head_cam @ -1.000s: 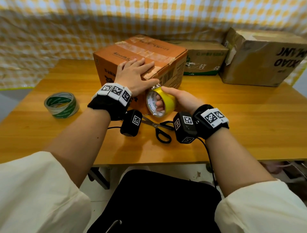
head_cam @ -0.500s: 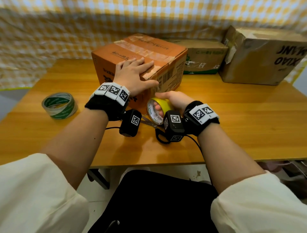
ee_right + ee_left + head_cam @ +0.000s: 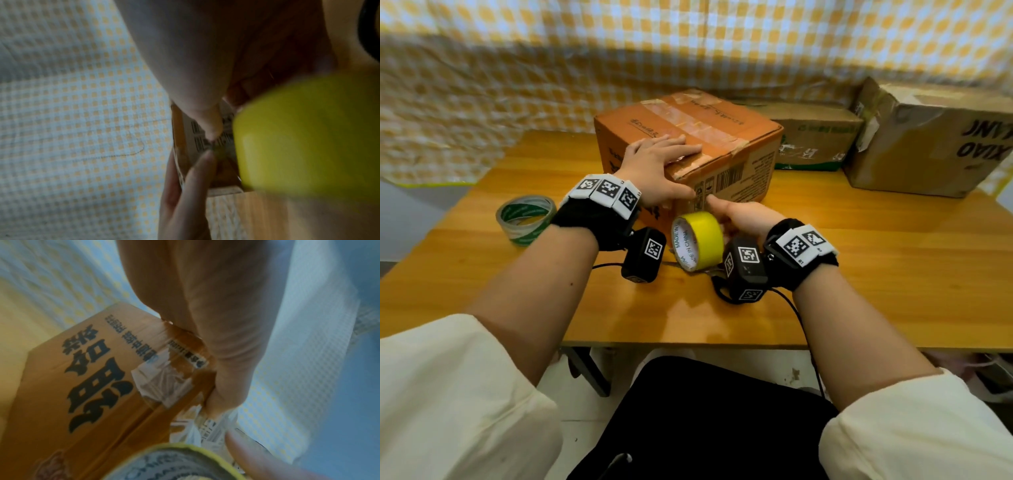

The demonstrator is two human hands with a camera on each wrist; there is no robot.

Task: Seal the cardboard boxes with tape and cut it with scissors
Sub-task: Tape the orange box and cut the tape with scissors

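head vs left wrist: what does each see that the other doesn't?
Head only: green tape roll, two more boxes at the back, the right hand at the yellow tape roll, the table.
Left wrist only: big black characters on the orange box's near side and a torn white label beside them.
Both: left hand on the orange box, and the yellow tape roll.
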